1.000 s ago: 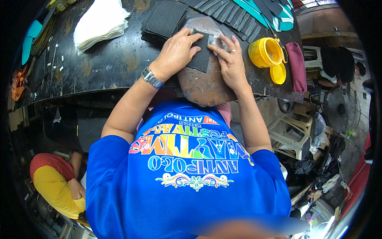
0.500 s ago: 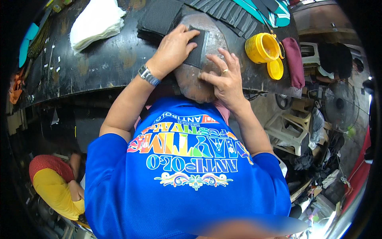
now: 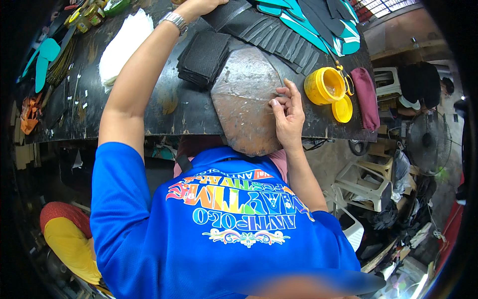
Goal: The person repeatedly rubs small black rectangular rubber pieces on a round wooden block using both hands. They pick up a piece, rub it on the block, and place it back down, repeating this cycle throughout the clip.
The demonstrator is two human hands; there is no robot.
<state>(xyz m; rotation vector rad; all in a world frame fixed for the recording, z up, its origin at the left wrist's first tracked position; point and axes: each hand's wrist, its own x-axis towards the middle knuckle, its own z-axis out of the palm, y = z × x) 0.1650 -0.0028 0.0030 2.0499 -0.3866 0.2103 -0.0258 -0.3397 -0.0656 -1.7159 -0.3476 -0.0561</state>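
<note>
My left hand [image 3: 203, 6] reaches to the far edge of the view, partly cut off there. Its visible fingers stretch over a black flat piece [image 3: 225, 15] at the end of a row of overlapping black strips [image 3: 279, 40]. My right hand [image 3: 290, 112] is beside the right edge of a worn, brownish board [image 3: 244, 107]. Its fingers are curled toward the thumb; whatever is between them is too small to make out. Left of the board lies a stack of black textured pieces [image 3: 203, 57]. An open yellow tub [image 3: 324, 85] stands to the right, its lid [image 3: 342, 108] beside it.
White sheets [image 3: 124, 50] lie under my left forearm's side of the dark table [image 3: 164, 117]. A maroon cloth roll [image 3: 366, 98] lies at the right edge. Teal and black pieces [image 3: 318, 25] are spread at the back. Plastic stools [image 3: 363, 182] and a fan [image 3: 425, 134] stand right.
My left hand has moved from the board to the far row of strips. The black piece is gone from the board. My right hand has drawn slightly right, its fingers more curled.
</note>
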